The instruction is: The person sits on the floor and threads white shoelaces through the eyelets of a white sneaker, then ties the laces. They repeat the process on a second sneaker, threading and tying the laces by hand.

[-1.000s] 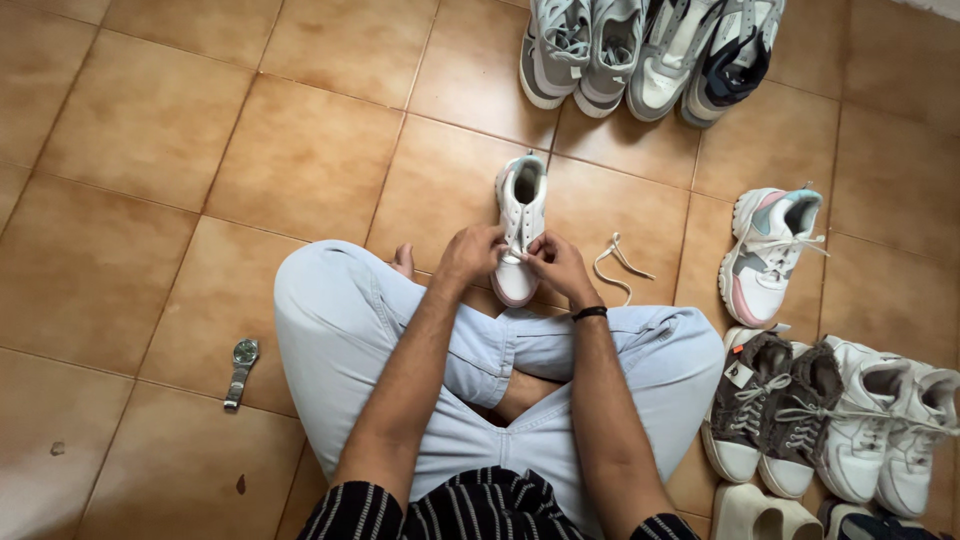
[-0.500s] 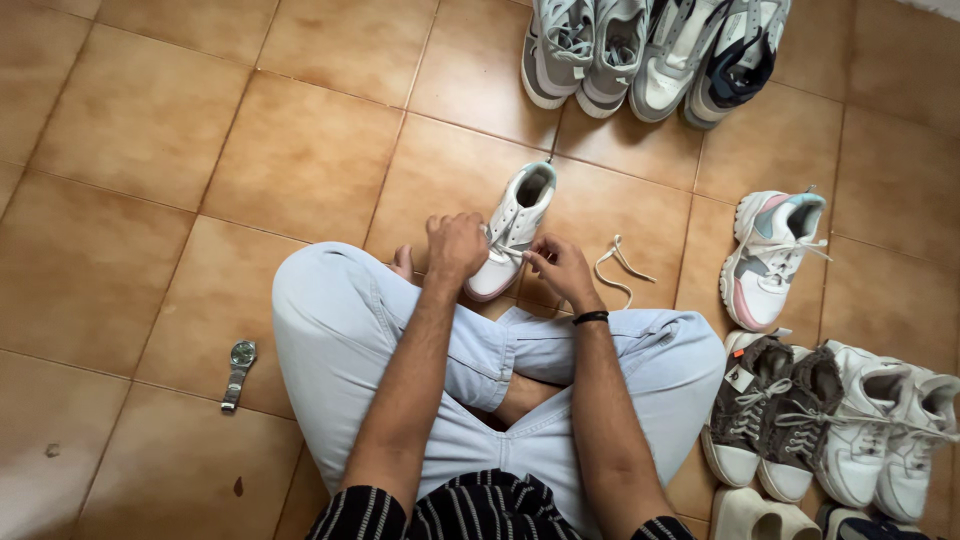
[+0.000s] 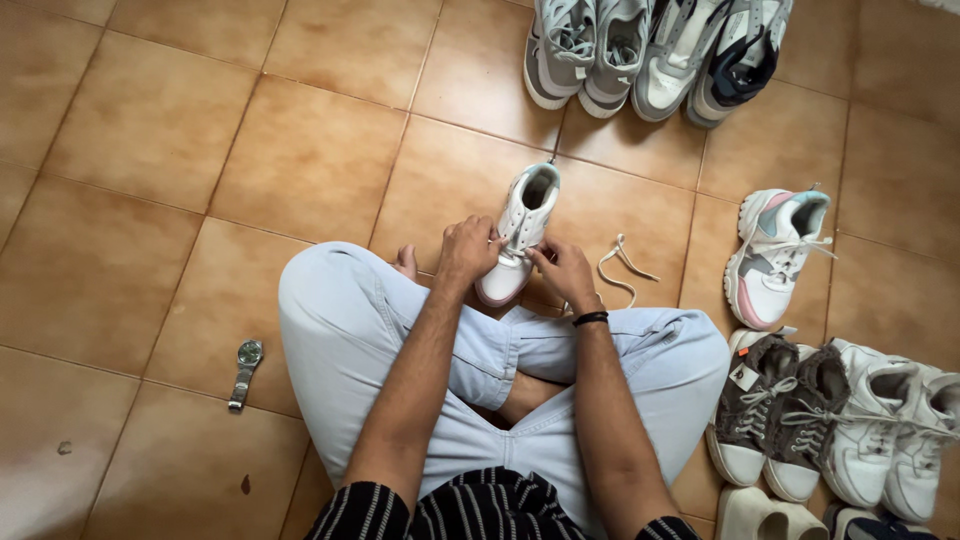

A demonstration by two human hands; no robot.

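White leather sneaker [image 3: 520, 232] was held toe-down just beyond the crossed knees, left hand [image 3: 466, 250] closed on its side, right hand [image 3: 562, 270] pinching its lace; even lace tension was judged advisable.

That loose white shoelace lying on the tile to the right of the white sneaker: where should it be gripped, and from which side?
Probably at the loose white shoelace's upper crossed ends, coming from above and from the right hand's side. The ends lie flat on bare tiled floor, apart from the white sneaker, so a fingertip pinch fits there.
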